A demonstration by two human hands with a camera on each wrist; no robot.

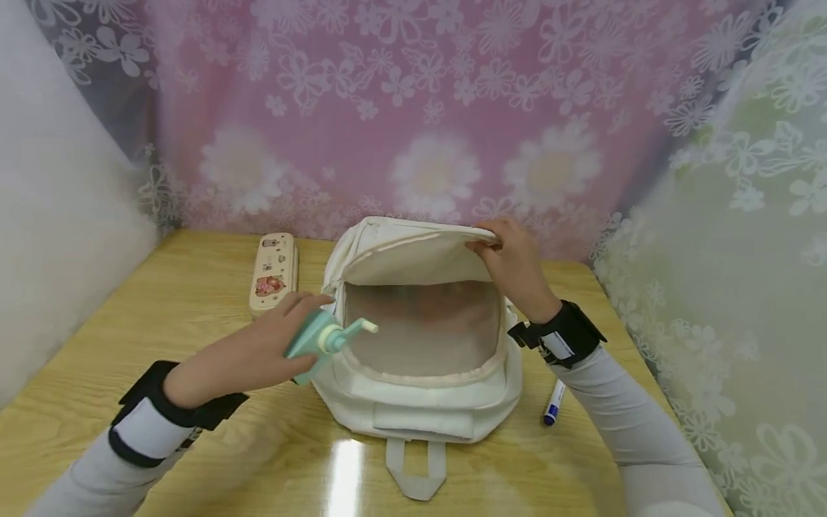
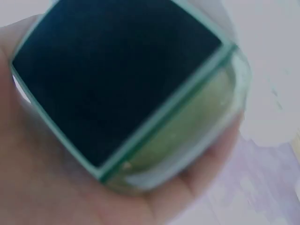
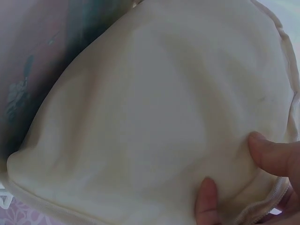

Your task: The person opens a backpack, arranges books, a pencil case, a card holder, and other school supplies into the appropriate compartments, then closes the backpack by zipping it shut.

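Observation:
A white backpack (image 1: 446,413) lies on the table with its zipped flap (image 1: 420,258) lifted and its main compartment showing. My right hand (image 1: 517,266) pinches the flap's edge at the upper right; in the right wrist view the thumb and a fingertip press on the cream lining (image 3: 154,103). My left hand (image 1: 258,352) grips a teal pump bottle (image 1: 313,337), tilted with its nozzle pointing over the left side of the opening. In the left wrist view the bottle's dark square base (image 2: 117,75) faces the camera, fingers wrapped round its sides.
A cream pencil case (image 1: 271,273) with printed pictures lies behind my left hand. A blue-and-white marker (image 1: 553,403) lies right of the backpack, near my right forearm. The backpack's strap loop (image 1: 416,485) reaches toward the front. Flowered curtains (image 1: 426,108) hang behind and beside the wooden table (image 1: 258,459).

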